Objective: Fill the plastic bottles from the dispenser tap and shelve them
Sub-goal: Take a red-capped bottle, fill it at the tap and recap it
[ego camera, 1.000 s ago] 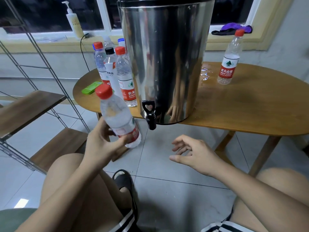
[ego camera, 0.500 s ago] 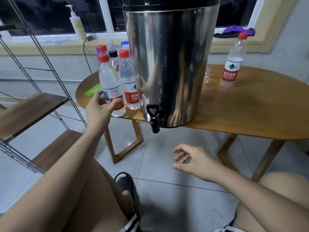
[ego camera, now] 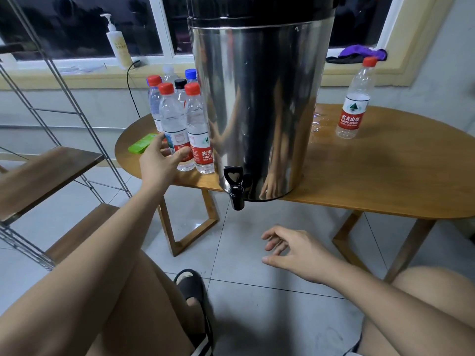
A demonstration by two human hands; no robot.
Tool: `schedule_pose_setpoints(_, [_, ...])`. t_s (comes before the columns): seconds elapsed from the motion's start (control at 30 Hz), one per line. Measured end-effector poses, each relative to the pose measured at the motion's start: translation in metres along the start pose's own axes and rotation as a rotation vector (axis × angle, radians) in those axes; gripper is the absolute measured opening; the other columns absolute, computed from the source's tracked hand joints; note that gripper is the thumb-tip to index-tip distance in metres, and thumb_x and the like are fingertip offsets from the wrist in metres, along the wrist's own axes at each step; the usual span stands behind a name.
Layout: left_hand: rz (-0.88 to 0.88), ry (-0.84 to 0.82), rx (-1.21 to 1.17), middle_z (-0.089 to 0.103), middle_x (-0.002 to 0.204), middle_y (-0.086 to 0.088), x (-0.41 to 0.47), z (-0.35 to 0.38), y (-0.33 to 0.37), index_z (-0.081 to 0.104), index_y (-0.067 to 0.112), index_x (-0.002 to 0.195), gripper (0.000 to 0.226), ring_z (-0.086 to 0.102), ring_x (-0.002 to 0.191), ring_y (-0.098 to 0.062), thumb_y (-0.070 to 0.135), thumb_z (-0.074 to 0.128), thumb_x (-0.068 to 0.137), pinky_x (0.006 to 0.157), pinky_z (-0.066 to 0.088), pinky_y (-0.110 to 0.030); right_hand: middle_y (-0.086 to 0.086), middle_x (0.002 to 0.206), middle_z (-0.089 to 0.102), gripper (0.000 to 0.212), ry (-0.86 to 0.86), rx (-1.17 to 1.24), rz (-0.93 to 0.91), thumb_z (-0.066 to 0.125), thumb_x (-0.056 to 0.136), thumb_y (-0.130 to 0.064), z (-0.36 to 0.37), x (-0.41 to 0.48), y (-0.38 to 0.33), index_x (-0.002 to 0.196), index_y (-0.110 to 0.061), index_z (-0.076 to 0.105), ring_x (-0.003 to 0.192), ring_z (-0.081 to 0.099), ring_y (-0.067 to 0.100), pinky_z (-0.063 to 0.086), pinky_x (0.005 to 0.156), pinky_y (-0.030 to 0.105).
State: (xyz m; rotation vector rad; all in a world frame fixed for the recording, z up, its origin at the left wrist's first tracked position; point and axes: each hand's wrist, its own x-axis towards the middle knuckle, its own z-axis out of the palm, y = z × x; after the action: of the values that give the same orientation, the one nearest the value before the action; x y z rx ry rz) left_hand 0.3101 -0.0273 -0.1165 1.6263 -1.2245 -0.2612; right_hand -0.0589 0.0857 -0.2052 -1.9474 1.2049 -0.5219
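A tall steel dispenser (ego camera: 257,98) stands on the wooden table (ego camera: 372,181), its black tap (ego camera: 235,186) jutting over the front edge. Left of it is a cluster of several capped plastic bottles. The front red-capped bottle (ego camera: 172,116) stands upright on the table, and my left hand (ego camera: 159,163) curls round its lower part, thumb on the label. A second red-capped bottle (ego camera: 199,124) stands beside it, touching the dispenser side. My right hand (ego camera: 290,250) hovers open above the floor, below and right of the tap, holding nothing.
A lone near-empty bottle (ego camera: 353,104) stands at the table's back right by a wet patch. A green flat object (ego camera: 141,146) lies left of the cluster. A metal rack with wooden shelves (ego camera: 43,170) stands at left. A pump bottle (ego camera: 118,44) sits on the windowsill.
My left hand carried the red-capped bottle from below the tap up and left, and set it upright on the table in front of the cluster. My right hand stayed low and open.
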Motion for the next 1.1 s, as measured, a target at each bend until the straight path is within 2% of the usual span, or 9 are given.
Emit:
schedule_pose_setpoints(0.13, [-0.037,-0.051,-0.027,0.072,0.125,0.012,-0.016,-0.004,-0.011,0.061,0.033,0.146,0.077,0.070,0.113,-0.008,0.054,0.093,0.080,0.099,0.062,-0.042,-0.009,0.106,0.074,0.036,0.012,0.015,-0.004,0.089,0.087,-0.039,-0.003,0.000,0.002,0.115,-0.038,0.067,0.090,0.074,0.008,0.060,0.087,0.031])
schedule_pose_setpoints(0.27, [-0.099,-0.066,-0.093,0.070,0.126,0.010,-0.042,-0.011,-0.003,0.056,0.029,0.145,0.083,0.069,0.110,-0.004,0.059,0.094,0.077,0.091,0.062,-0.035,-0.011,0.105,0.074,0.033,0.037,0.006,-0.017,0.088,0.089,-0.037,-0.011,0.000,0.000,0.114,-0.035,0.067,0.090,0.074,0.005,0.059,0.084,0.026])
schedule_pose_setpoints(0.43, [-0.080,-0.245,-0.105,0.077,0.106,0.006,-0.093,-0.012,0.006,0.064,0.029,0.126,0.055,0.074,0.101,-0.009,0.051,0.091,0.084,0.089,0.061,-0.035,-0.015,0.103,0.075,0.029,0.154,0.062,-0.022,0.088,0.089,-0.038,-0.024,0.002,0.001,0.112,-0.037,0.070,0.092,0.073,0.006,0.058,0.084,0.025])
schedule_pose_setpoints(0.6, [0.009,-0.467,-0.019,0.077,0.091,0.005,-0.133,0.007,0.017,0.074,0.027,0.104,0.019,0.072,0.085,-0.008,0.036,0.085,0.093,0.074,0.058,-0.021,-0.009,0.098,0.078,0.023,0.308,0.132,-0.002,0.089,0.089,-0.031,-0.053,0.008,0.000,0.105,-0.033,0.073,0.085,0.073,0.014,0.058,0.081,0.030])
schedule_pose_setpoints(0.67, [0.053,-0.535,0.056,0.075,0.086,0.007,-0.135,0.019,0.019,0.074,0.028,0.100,0.017,0.070,0.082,-0.007,0.039,0.085,0.092,0.070,0.054,-0.021,-0.005,0.094,0.077,0.020,0.359,0.150,0.012,0.089,0.090,-0.027,-0.070,0.011,-0.002,0.104,-0.029,0.074,0.079,0.072,0.015,0.058,0.078,0.033])
schedule_pose_setpoints(0.8, [0.094,-0.669,0.145,0.077,0.092,0.014,-0.139,0.045,0.025,0.077,0.030,0.095,0.015,0.070,0.089,0.001,0.044,0.083,0.094,0.080,0.056,-0.025,-0.001,0.088,0.078,0.015,0.437,0.182,0.055,0.086,0.093,-0.020,-0.114,0.022,-0.003,0.101,-0.021,0.074,0.078,0.079,0.029,0.066,0.074,0.050])
schedule_pose_setpoints(0.87, [0.099,-0.711,0.123,0.077,0.094,0.016,-0.145,0.057,0.030,0.080,0.030,0.094,0.011,0.069,0.092,0.004,0.040,0.084,0.094,0.080,0.054,-0.022,0.003,0.088,0.079,0.014,0.489,0.155,0.075,0.086,0.093,-0.019,-0.139,0.033,-0.003,0.101,-0.017,0.074,0.078,0.080,0.030,0.067,0.072,0.049])
schedule_pose_setpoints(1.0, [0.107,-0.768,0.120,0.075,0.087,0.013,-0.160,0.077,0.036,0.077,0.035,0.095,0.018,0.069,0.085,-0.004,0.050,0.085,0.090,0.072,0.056,-0.022,0.004,0.098,0.078,0.016,0.586,0.061,0.145,0.083,0.096,-0.022,-0.190,0.059,0.002,0.105,-0.014,0.072,0.080,0.079,0.023,0.066,0.070,0.040])
schedule_pose_setpoints(1.1, [0.088,-0.828,0.099,0.077,0.087,0.016,-0.169,0.087,0.041,0.076,0.037,0.098,0.018,0.072,0.081,-0.009,0.051,0.085,0.090,0.075,0.058,-0.031,0.006,0.093,0.078,0.019,0.653,0.016,0.224,0.086,0.092,-0.027,-0.229,0.086,0.019,0.098,-0.015,0.072,0.077,0.078,0.027,0.064,0.072,0.044])
